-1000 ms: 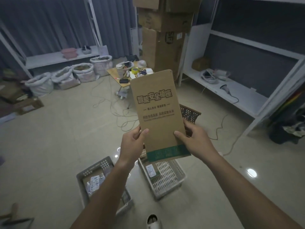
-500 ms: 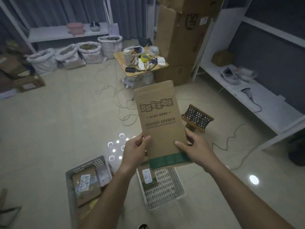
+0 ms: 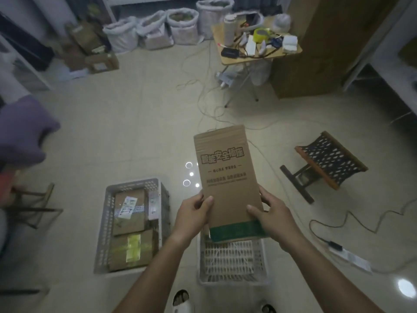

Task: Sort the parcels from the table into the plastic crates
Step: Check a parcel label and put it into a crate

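A flat brown cardboard parcel (image 3: 225, 175) with printed lettering and a green band at its lower end is held upright above the floor. My left hand (image 3: 194, 214) grips its lower left edge, thumb on the front. My right hand (image 3: 272, 214) grips its lower right edge the same way. Directly below the parcel stands a white plastic crate (image 3: 232, 260), its far end hidden by the parcel. To the left, a grey plastic crate (image 3: 101, 227) holds several brown labelled parcels (image 3: 129, 213).
A small folding table (image 3: 230, 58) loaded with tape, a bottle and cables stands ahead. A woven stool (image 3: 327, 163) is at the right, cables (image 3: 361, 224) trail over the floor. White sacks (image 3: 155, 30) line the far wall. A wooden stool frame (image 3: 29, 206) sits at left.
The view has tilted down toward the floor and crates. The parcel, still held by both hands, has come lower and now hangs over the white crate.
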